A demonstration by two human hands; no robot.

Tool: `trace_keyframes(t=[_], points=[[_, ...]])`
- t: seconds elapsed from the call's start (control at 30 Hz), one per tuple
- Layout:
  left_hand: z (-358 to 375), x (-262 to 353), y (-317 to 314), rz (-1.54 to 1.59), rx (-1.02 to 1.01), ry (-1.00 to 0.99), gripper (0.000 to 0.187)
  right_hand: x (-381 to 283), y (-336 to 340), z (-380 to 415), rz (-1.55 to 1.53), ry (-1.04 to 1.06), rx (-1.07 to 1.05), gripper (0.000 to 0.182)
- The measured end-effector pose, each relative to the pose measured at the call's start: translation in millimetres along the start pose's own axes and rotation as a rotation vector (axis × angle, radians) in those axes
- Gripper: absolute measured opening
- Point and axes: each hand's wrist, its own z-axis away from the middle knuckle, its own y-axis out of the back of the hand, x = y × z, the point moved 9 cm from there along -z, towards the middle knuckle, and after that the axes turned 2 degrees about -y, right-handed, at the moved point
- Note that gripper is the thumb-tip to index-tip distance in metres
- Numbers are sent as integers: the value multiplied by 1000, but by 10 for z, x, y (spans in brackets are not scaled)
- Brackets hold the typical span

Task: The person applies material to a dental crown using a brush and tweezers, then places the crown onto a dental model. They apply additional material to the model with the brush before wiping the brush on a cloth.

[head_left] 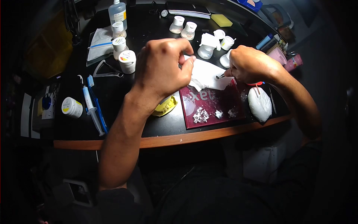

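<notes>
My left hand [162, 67] hovers over the table with its fingers curled and its thumb close to the index fingertip. Anything in that pinch is hidden or too small to name. My right hand [250, 64] grips a slim tool [220, 76] with a dark tip, perhaps a brush, directed at a white tissue [209, 71]. Beneath the tissue lies a maroon slab [231, 102] bearing several white paste smears [201, 115]. Below my left wrist, a yellow dental model [166, 106] is partly covered by the forearm.
White-lidded jars [127, 62] line the left, with more jars [189, 30] at the back. A syringe [93, 106] and a blue toothbrush [97, 100] lie left. A white rounded lump [260, 104] sits right of the slab. The wooden table edge [179, 140] runs in front.
</notes>
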Motion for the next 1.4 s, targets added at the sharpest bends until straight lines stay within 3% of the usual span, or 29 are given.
trace_keyframes(t=[0.13,0.27,0.37,0.47,0.67,0.87,0.97,1.07,1.4], points=[[139,157,-379,28,-266,-153,28,-36,-9,43,43,-7,-122,32],[238,216,-544,-48,-470,-110,38,-65,-61,33,87,-22,-155,29],[308,250,-627,-112,-503,-134,41,-104,-14,56,98,-32,-126,30],[375,281,-678,-129,-405,-245,42,-105,9,46,101,-40,-104,30],[406,205,-808,-151,-689,-119,46,-134,-58,32,126,-9,-21,33],[409,203,-806,-138,-697,-101,49,-164,-130,79,109,-23,-70,18],[404,206,-806,-116,-707,-92,49,-245,-88,128,100,32,-116,30],[410,209,-801,-104,-694,-93,48,-226,-97,80,114,-24,-74,16],[428,197,-817,-120,-687,-102,49,-255,-111,50,123,19,-9,32]])
